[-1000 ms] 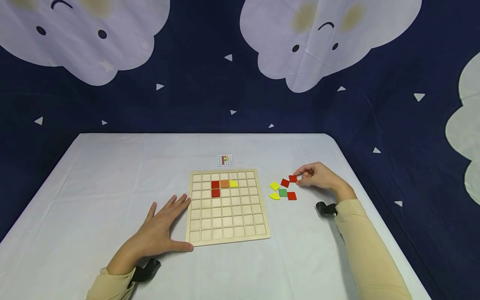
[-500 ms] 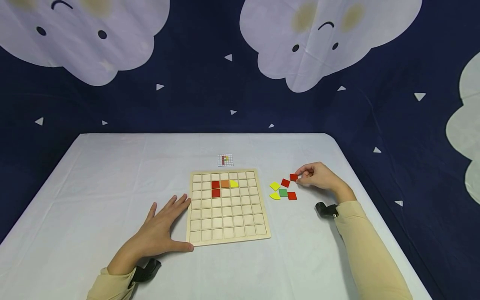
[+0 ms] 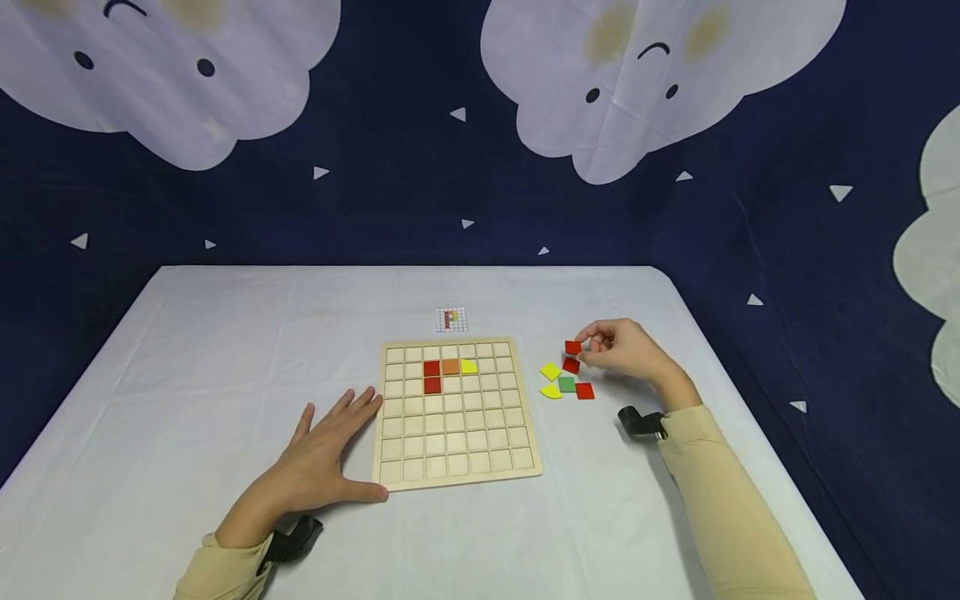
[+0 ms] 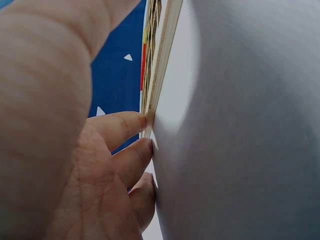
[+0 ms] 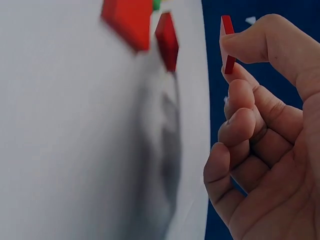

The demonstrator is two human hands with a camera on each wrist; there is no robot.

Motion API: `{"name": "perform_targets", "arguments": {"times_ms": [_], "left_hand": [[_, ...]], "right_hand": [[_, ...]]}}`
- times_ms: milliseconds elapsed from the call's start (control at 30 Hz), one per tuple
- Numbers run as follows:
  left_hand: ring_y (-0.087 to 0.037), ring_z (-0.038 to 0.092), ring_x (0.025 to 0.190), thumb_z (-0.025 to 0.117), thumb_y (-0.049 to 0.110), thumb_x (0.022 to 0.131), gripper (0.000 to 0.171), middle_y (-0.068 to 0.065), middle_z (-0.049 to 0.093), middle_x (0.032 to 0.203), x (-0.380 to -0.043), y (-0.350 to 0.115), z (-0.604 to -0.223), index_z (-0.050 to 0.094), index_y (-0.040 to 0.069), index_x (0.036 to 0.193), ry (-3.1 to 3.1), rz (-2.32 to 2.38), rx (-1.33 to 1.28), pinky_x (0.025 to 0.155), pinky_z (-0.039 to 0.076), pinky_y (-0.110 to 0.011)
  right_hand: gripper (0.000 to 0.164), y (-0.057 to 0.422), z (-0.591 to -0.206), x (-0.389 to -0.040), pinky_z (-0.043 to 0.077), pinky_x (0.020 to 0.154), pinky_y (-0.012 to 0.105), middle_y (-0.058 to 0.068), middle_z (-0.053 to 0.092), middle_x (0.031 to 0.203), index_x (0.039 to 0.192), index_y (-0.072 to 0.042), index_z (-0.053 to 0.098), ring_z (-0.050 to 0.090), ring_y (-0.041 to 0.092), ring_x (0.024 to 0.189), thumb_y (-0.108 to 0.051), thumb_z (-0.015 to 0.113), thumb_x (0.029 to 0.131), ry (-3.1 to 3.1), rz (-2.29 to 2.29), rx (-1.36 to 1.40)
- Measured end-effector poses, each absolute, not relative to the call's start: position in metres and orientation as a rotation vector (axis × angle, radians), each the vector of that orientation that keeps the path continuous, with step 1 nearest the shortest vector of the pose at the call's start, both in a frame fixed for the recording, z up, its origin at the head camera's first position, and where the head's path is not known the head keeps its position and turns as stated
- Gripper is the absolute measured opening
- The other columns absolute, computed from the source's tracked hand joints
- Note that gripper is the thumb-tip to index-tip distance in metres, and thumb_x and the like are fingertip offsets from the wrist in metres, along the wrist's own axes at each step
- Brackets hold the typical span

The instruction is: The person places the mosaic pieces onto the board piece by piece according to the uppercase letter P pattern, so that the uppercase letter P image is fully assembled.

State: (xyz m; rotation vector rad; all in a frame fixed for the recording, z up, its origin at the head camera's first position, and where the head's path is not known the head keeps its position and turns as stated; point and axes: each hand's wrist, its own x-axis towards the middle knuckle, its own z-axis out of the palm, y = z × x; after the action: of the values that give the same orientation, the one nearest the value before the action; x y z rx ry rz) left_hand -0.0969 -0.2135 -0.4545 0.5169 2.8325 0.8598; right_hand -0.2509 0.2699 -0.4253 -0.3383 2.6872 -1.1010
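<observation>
My right hand point(image 3: 626, 350) pinches a red square tile point(image 5: 228, 45) between thumb and forefinger. In the right wrist view that tile is held up off the white table. Below it in the head view lie another red tile point(image 3: 572, 365), a yellow square point(image 3: 551, 372), a yellow rounded piece point(image 3: 551, 391), a green tile point(image 3: 567, 384) and a red tile point(image 3: 585, 391). My left hand point(image 3: 311, 467) lies with fingers spread along the left edge of a wooden grid board point(image 3: 457, 425), touching it. Two red tiles point(image 3: 432, 376), an orange tile point(image 3: 450, 367) and a yellow piece point(image 3: 468, 367) sit in its cells.
A small printed card point(image 3: 451, 319) with a coloured grid pattern lies just behind the board. The white-covered table point(image 3: 225, 358) ends at a dark blue cloth backdrop point(image 3: 405, 200) with clouds. A black wrist camera point(image 3: 641, 421) is strapped to the right wrist.
My right hand has carried the red tile a little to the left and away from me, above the other red tile. The left hand and the board have stayed in place.
</observation>
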Motion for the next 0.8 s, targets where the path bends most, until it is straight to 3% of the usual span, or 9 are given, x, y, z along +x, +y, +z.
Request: {"name": "perform_targets", "arguments": {"times_ms": [800], "left_hand": [[-0.048,0.024,0.164,0.097,0.066,0.062,0.132,-0.013,0.033,0.177,-0.098,-0.212,-0.454,0.039,0.013,0.168,2.832,0.844,0.51,0.122,0.002,-0.085]], "right_hand": [[0.021,0.18,-0.407,-0.23,0.047,0.065,0.024,-0.002,0.06,0.076,0.107,-0.01,0.077,0.054,0.014,0.067,-0.012,0.083,0.087,2.611,-1.094,-0.674]]}}
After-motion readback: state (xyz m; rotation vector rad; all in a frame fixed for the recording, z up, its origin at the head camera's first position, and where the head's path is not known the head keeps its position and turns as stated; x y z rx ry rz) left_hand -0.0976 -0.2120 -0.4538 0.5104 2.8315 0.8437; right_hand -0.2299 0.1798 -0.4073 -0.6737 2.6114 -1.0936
